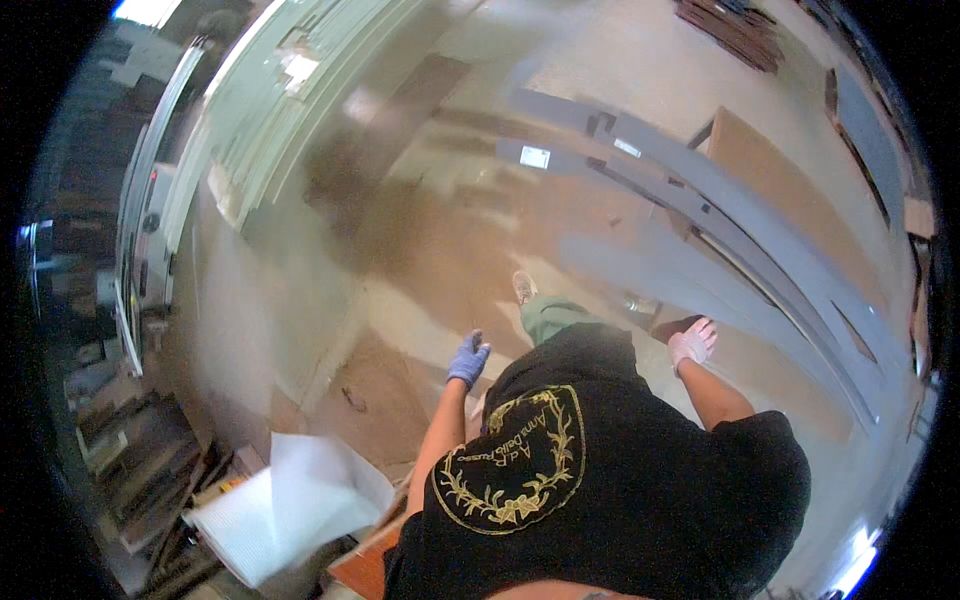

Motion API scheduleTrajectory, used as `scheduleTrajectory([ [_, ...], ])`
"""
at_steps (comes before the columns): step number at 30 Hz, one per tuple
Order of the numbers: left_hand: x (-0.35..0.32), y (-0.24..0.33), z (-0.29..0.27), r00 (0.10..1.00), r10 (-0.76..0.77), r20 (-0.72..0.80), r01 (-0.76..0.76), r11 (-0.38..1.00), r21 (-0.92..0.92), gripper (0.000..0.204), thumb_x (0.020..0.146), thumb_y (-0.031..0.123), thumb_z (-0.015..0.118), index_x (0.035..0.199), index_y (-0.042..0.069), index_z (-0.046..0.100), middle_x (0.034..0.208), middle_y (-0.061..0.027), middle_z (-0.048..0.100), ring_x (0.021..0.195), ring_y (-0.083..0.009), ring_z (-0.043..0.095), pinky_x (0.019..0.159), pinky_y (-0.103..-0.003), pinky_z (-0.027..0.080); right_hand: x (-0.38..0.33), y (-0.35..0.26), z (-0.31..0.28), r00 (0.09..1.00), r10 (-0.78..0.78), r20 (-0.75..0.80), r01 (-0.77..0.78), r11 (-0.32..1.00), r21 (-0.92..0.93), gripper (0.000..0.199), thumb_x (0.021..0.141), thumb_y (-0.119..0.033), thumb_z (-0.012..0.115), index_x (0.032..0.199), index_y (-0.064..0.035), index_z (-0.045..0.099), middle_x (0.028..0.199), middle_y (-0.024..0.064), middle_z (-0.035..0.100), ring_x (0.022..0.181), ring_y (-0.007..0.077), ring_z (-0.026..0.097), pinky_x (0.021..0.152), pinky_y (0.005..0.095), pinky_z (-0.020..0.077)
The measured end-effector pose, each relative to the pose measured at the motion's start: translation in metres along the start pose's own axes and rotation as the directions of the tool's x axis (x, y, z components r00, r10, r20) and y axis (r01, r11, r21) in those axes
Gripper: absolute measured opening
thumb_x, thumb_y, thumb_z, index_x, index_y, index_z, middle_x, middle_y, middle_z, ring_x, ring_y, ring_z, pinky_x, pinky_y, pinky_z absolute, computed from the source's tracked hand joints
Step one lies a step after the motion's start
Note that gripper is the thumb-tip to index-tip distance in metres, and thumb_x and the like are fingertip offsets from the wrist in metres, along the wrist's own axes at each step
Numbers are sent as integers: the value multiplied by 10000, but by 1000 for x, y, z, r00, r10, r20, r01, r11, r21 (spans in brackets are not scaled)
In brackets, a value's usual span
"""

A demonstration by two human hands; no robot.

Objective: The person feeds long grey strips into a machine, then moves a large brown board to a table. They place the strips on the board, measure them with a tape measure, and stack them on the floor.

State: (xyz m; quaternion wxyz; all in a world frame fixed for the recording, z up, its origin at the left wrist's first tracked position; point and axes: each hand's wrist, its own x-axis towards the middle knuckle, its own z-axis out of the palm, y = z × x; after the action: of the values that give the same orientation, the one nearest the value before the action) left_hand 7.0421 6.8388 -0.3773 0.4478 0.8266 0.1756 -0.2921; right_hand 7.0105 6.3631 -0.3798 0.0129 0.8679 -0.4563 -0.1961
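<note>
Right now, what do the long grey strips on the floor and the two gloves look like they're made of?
The long grey strips look like painted board or metal, flat and matte; blur leaves it open. The left hand wears a blue glove, thin and smooth, probably nitrile. The right hand wears a pale pinkish-white glove, possibly knit fabric, unclear.

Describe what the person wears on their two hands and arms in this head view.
The left hand wears a blue-purple glove that ends at the wrist. The right hand wears a pale pinkish-white glove, also wrist length. Both forearms are bare, without watch or band visible. The short sleeves of a black T-shirt with a gold wreath-shaped emblem cover the upper arms. The picture is motion-blurred, so finer glove detail cannot be told.
</note>
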Motion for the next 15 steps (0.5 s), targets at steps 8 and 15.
scheduleTrajectory([
  [8, 149, 58, -150, 995, 27, 95, -15, 993, -120, 432, 889, 129, 567, 1288, 30, 434, 1244, -151, 535, 1129, -227, 526, 963, -341, 422, -14, -65, -17, 893, 415, 170, -444, 873, 201, 748, 786, -331, 561, 1418, -144, 209, 1449, 193, 244, 1317, 378, 264, 1031, 506, 309],
  [15, 308, 251, -206, 848, 443, 292, -507, 838, 200, 463, 878, 158, 578, 1293, 9, 438, 1297, -146, 505, 1193, -227, 490, 1011, -326, 372, -27, -124, -18, 485, 761, 431, -655, -10, 756, 780, 801, -302, 548, 1446, -110, 154, 1366, 276, 352, 1231, 391, 414, 1004, 461, 363],
])
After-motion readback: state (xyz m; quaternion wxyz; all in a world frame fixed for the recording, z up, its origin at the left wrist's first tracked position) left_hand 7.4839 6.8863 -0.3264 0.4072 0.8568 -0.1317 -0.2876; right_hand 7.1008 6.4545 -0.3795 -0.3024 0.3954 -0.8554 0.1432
